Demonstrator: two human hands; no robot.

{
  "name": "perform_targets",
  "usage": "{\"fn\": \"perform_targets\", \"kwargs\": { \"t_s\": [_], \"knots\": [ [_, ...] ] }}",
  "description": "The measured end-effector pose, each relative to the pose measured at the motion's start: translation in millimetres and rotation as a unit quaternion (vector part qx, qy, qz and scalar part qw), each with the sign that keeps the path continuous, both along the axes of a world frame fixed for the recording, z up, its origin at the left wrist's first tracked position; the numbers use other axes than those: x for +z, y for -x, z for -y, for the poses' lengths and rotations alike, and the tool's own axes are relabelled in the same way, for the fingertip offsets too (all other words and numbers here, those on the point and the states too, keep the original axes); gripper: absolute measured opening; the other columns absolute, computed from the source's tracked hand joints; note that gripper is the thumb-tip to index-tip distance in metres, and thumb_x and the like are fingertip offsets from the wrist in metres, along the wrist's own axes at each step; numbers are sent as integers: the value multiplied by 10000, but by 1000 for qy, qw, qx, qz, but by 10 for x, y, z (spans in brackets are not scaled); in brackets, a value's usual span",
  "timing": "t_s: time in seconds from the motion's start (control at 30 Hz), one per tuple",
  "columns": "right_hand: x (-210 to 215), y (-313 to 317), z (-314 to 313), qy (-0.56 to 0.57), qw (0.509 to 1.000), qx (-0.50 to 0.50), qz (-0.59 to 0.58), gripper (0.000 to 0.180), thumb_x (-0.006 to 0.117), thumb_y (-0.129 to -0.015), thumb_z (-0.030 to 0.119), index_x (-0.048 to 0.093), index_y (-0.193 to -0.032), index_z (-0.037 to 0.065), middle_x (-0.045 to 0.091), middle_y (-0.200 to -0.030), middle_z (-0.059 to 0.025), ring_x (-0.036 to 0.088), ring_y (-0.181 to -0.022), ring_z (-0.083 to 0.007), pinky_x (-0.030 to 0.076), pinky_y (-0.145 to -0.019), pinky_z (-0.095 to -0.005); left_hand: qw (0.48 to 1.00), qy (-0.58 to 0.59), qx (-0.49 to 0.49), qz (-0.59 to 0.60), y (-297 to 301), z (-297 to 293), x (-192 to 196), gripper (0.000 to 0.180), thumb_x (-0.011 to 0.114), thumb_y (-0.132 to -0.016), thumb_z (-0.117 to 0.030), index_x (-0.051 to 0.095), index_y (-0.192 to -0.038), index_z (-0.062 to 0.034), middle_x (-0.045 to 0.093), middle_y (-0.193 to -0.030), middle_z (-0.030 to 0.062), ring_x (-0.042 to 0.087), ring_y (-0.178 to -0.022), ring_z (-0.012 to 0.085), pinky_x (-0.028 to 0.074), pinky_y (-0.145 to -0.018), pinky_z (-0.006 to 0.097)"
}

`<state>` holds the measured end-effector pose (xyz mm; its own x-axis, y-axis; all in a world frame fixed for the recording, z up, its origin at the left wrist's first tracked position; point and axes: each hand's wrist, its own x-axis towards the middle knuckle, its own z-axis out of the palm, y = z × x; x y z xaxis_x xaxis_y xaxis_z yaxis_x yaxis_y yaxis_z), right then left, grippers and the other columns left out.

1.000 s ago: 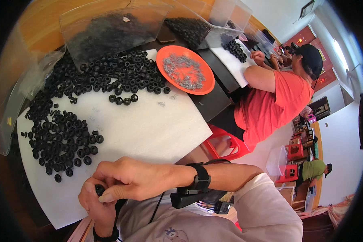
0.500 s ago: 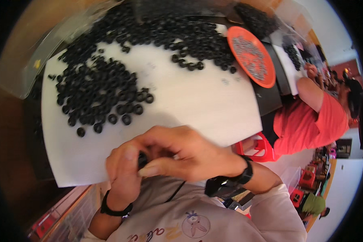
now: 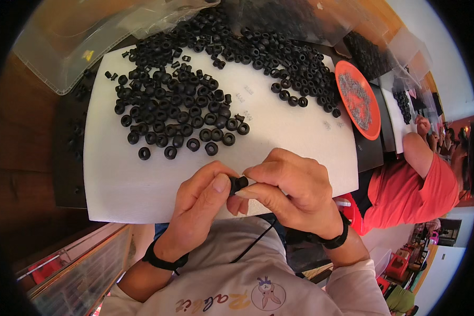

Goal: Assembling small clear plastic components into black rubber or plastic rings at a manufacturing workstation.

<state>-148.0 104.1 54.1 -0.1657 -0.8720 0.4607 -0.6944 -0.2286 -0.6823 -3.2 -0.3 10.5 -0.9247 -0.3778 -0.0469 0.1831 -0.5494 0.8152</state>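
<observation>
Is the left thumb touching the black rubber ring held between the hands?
Touching. The head view shows the left hand thumb tip pressed against the black rubber ring, with the right hand fingers closed on its other side.

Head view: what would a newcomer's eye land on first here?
First, the heap of black rubber rings strewn over the far half of the white board. Next, at the board's near edge, the left hand and right hand pinch one black ring between their fingertips. Far right, an orange dish of small metal parts stands out.
</observation>
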Motion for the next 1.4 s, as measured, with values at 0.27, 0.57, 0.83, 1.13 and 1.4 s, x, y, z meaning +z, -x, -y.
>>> {"fn": "perform_targets", "kwargs": {
  "t_s": [0.27,0.57,0.83,1.13,1.4],
  "knots": [
    [29,-62,-17,-36,991,-42,-121,377,739,-726,130,571,-1006,-58,537,-705,-65,602,-575,-188,485,-474,-281,998,-12,52,-19,66,-45,-33,274,406,-1009,-242,524,-982,5,570,-876,41,511,-807,91,422,-756,232],
    [-1,-59,31,-48,961,-75,-264,444,726,-731,179,553,-1062,-59,539,-810,-91,601,-585,-198,485,-479,-291,996,29,85,-12,86,-67,-125,221,460,-995,-195,539,-996,11,590,-910,18,511,-848,43,429,-783,202],
    [19,-53,-8,-61,964,-80,-245,426,721,-734,171,555,-1059,-49,538,-817,-98,596,-566,-213,484,-477,-299,988,143,55,14,106,-58,-30,272,447,-997,-186,535,-1090,55,628,-852,56,579,-783,86,490,-734,243],
    [16,-226,2,-119,936,-107,-314,349,616,-771,121,520,-1043,-75,519,-825,-117,592,-620,-211,480,-471,-301,960,226,162,24,148,-181,-54,242,470,-984,-163,572,-1024,53,628,-745,49,579,-678,84,492,-639,234],
    [35,-246,31,-125,926,-96,-343,322,593,-782,114,505,-1025,-79,499,-792,-119,592,-608,-214,476,-456,-304,940,283,181,53,144,-193,-70,206,476,-974,-127,572,-1001,53,611,-683,72,574,-616,101,484,-584,244]
  ]
}}
